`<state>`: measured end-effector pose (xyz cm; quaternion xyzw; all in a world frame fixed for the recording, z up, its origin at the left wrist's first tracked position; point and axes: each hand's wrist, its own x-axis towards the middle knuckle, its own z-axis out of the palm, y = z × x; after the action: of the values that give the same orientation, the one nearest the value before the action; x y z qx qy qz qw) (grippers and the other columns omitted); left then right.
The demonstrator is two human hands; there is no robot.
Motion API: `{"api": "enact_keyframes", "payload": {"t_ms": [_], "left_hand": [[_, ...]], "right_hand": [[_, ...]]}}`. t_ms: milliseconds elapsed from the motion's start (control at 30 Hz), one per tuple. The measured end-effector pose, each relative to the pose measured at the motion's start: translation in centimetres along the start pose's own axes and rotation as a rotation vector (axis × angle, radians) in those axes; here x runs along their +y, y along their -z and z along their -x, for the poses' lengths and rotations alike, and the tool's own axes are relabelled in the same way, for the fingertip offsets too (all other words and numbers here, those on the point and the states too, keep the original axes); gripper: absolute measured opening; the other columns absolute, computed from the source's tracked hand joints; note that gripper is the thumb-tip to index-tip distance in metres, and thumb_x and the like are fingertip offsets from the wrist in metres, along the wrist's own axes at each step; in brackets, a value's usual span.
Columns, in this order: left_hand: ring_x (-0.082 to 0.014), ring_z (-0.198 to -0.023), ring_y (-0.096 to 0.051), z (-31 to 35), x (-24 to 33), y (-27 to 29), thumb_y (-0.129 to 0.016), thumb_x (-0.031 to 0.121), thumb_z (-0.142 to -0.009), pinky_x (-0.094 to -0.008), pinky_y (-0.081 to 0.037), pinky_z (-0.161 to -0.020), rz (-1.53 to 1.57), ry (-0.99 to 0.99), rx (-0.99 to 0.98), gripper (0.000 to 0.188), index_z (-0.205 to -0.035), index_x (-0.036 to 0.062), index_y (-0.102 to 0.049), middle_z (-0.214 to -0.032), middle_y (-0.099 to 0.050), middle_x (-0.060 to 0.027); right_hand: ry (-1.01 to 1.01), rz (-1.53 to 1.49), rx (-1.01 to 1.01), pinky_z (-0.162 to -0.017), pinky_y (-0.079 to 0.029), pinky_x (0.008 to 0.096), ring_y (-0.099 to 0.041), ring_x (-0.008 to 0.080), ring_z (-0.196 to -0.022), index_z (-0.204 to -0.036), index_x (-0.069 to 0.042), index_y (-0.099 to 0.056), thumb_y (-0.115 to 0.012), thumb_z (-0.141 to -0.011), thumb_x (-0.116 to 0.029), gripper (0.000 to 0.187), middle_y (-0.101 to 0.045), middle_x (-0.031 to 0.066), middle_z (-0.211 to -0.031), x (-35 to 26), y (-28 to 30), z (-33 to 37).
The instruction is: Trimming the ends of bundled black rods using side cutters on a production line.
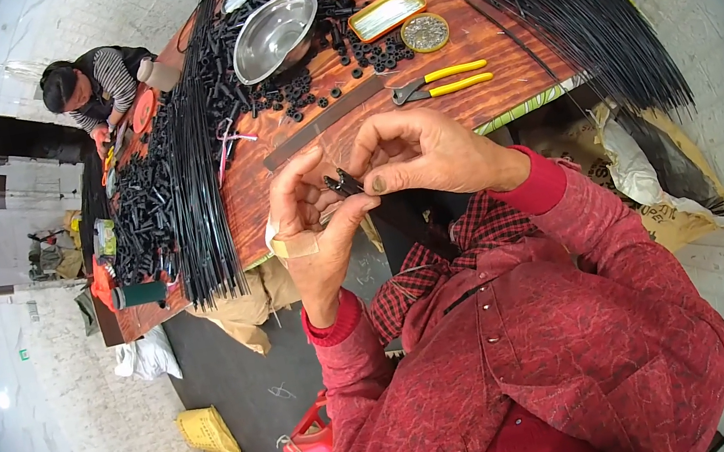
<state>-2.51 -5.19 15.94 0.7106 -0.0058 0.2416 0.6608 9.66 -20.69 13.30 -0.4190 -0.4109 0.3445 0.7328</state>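
Note:
Between my hands, just off the table's near edge, is a small black plastic part (344, 184) with a forked-looking end. My left hand (304, 221), with a strip of tan tape near the base of the thumb, curls its fingers around one side of it. From the other side my right hand (437, 156) pinches it between thumb and forefinger. The fingers cover much of the part. On the table beyond my hands lie yellow-handled pliers (443, 81) and a dark flat metal bar (321, 125).
Heaps of small black tubular parts (139, 211) and bundles of long black rods (197, 186) cover the wooden table (260, 162). A steel bowl (278, 37), a yellow tray (387, 13) and a round dish of small bits (424, 33) stand farther back. A co-worker (95, 89) works at the far left.

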Motion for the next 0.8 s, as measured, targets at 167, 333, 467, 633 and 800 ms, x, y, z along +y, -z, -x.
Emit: {"api": "enact_keyframes", "payload": {"t_ms": [167, 333, 467, 633, 800], "left_hand": [[-0.0131, -0.088, -0.063, -0.4, -0.2, 0.3, -0.081, -0.01, -0.07, -0.0239, -0.056, -0.073, -0.042, -0.022, -0.032, 0.065, -0.127, 0.0048, -0.053, -0.101, -0.058, -0.0056], [-0.0118, -0.088, -0.06, -0.3, -0.6, 0.8, -0.084, -0.006, -0.067, -0.0233, -0.053, -0.072, -0.067, -0.126, -0.102, 0.052, -0.112, 0.0036, -0.061, -0.105, -0.056, -0.0062], [-0.0114, -0.088, -0.058, -0.6, -0.7, 1.3, -0.083, -0.005, -0.069, -0.0222, -0.049, -0.072, -0.084, -0.185, -0.137, 0.045, -0.107, 0.0029, -0.062, -0.106, -0.056, -0.0069], [-0.0157, -0.09, -0.058, -0.8, -0.1, 1.7, -0.08, -0.003, -0.073, -0.0256, -0.049, -0.077, -0.024, -0.166, -0.205, 0.033, -0.101, 0.0025, -0.062, -0.099, -0.059, -0.0084], [-0.0156, -0.086, -0.056, -1.2, 0.1, 1.9, -0.081, 0.002, -0.073, -0.0267, -0.046, -0.075, 0.004, -0.153, -0.25, 0.027, -0.094, 0.0027, -0.064, -0.094, -0.059, -0.0073]], "right_hand": [[-0.018, 0.001, 0.007, -0.088, -0.049, 0.0263, -0.058, 0.0084, -0.097, -0.115, -0.001, -0.059, -0.07, -0.092, -0.015, 0.03, -0.062, 0.0008, -0.103, 0.0, -0.3, -0.3], [-0.038, 0.006, -0.063, -0.08, -0.047, 0.0222, -0.056, 0.0052, -0.092, -0.106, -0.002, -0.061, -0.073, -0.09, -0.015, 0.024, -0.061, -0.0013, -0.098, -0.1, 0.3, -0.7], [-0.056, -0.052, -0.076, -0.076, -0.044, 0.0215, -0.053, 0.0038, -0.084, -0.097, -0.004, -0.065, -0.074, -0.088, -0.017, 0.019, -0.06, -0.0041, -0.089, 0.4, 0.3, -0.8], [-0.139, -0.211, -0.151, -0.075, -0.043, 0.0213, -0.053, 0.0044, -0.082, -0.094, -0.006, -0.065, -0.075, -0.087, -0.02, 0.019, -0.059, -0.0047, -0.087, 0.7, 0.4, -1.2], [-0.284, -0.359, -0.229, -0.073, -0.043, 0.0209, -0.055, 0.0051, -0.08, -0.094, -0.006, -0.064, -0.073, -0.089, -0.022, 0.019, -0.061, -0.0041, -0.087, 1.2, 0.7, -1.4]]}}
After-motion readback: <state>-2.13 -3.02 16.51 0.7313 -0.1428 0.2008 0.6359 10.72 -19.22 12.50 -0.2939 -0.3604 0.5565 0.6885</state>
